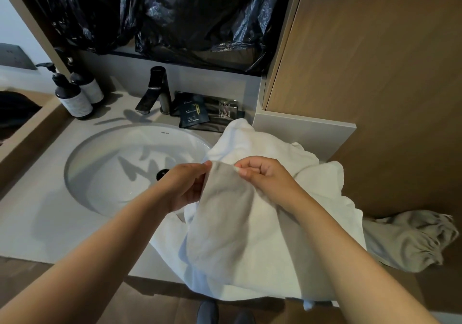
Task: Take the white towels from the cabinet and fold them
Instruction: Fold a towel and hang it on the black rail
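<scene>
Both hands are up, right of the sink (pixel 82 163), each grasping a top corner of a small towel (pixel 225 223).
- Left hand (pixel 186 186): thumb and fingers pinch the towel's left corner.
- Right hand (pixel 265 181): fingers curled, pinching the right corner.
- The small towel hangs down between the forearms and looks greyish in shadow.
- A heap of white towels (pixel 262 146) sits on the desk (pixel 37 228) just right of the sink, behind and under the held towel, spilling over the desk's front edge.
- A crumpled beige cloth (pixel 410 241) lies further right of the sink, past the heap.
- Behind the sink: dark faucet (pixel 155 91) and dark sachets (pixel 193 114).
- Behind-left of the sink: two pump bottles (pixel 72 96).
- Black plastic sheet (pixel 195 11) on the wall above the sink.
</scene>
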Available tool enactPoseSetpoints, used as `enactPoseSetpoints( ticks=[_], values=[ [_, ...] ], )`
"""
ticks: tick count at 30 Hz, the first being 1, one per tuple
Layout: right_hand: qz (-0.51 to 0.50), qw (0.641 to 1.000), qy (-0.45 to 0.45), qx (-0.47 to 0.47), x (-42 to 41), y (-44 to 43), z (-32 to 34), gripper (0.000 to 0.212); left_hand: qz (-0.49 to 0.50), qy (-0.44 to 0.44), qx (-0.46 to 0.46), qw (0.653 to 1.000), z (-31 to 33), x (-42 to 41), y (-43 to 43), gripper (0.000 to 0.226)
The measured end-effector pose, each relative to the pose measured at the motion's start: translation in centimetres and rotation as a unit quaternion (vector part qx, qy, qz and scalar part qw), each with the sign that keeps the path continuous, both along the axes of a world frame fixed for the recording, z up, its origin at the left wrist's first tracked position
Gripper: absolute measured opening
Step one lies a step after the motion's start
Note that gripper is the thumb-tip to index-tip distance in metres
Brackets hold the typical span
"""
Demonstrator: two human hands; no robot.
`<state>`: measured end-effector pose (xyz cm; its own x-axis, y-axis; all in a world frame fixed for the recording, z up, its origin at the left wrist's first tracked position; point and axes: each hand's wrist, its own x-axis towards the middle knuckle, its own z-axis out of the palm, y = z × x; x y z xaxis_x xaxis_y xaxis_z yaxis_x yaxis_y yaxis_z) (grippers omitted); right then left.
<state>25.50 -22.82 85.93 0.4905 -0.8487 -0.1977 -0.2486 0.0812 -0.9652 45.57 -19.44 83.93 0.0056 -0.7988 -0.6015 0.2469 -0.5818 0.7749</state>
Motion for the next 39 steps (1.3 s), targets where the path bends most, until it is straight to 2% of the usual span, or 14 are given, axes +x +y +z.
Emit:
enactPoseSetpoints(
  ticks=[2,5,7,10,13,16,20,22,27,30,33,35,36,39],
  values=[
    [0.011,0.999,0.031,-0.014,0.7,-0.3,-0.9,0.014,-0.017,-0.017,-0.005,1.0,0.2,-0.1,0.0,0.029],
    [0.008,0.988,0.116,-0.105,1.4,-0.5,-2.5,0.017,-0.032,-0.018,-0.004,0.999,0.4,0.0,0.3,0.045],
    [-0.004,0.98,0.131,-0.152,1.6,-0.4,-3.0,0.017,-0.066,-0.017,-0.017,0.998,0.8,0.3,0.6,0.05],
    [-0.011,0.978,0.119,-0.17,1.7,-0.1,-3.1,0.017,-0.103,-0.096,-0.047,0.989,0.9,0.0,1.2,0.042],
    [-0.01,0.975,0.124,-0.183,0.9,0.1,-2.6,0.018,-0.069,-0.13,-0.07,0.987,0.8,-0.3,1.3,0.038],
    [0.008,0.963,0.203,-0.177,-2.2,-0.1,-2.2,0.029,-0.071,-0.142,-0.077,0.984,1.7,-0.4,1.3,0.03],
    [0.016,0.944,0.298,-0.139,-8.1,0.4,-2.6,0.033,-0.097,-0.176,-0.091,0.975,2.1,0.0,1.0,0.022],
    [0.014,0.93,0.326,-0.172,-9.8,0.6,-3.2,0.035,-0.112,-0.176,-0.095,0.973,2.1,0.1,0.6,0.017],
    [-0.028,0.929,0.266,-0.256,-11.5,1.5,-3.4,0.018,-0.117,-0.189,-0.112,0.968,3.5,0.1,-0.3,0.012],
    [-0.01,0.92,0.315,-0.231,-13.2,1.7,-3.4,0.012,-0.154,-0.211,-0.137,0.955,4.7,0.2,-0.5,0.01],
    [-0.023,0.918,0.344,-0.198,-15.2,1.2,-2.4,0.007,-0.149,-0.249,-0.154,0.944,5.8,0.1,-0.9,0.005],
    [-0.047,0.913,0.33,-0.237,-15.8,0.6,-0.8,0.014,-0.146,-0.277,-0.159,0.936,6.7,0.0,-1.5,0.014],
    [-0.065,0.91,0.313,-0.263,-15.8,0.1,0.4,0.011,-0.135,-0.282,-0.167,0.935,7.4,0.1,-1.9,0.014],
    [-0.11,0.891,0.273,-0.346,-15.3,-2.1,5.4,0.008,-0.075,-0.296,-0.241,0.921,10.8,0.7,-3.6,0.02]
  ],
)
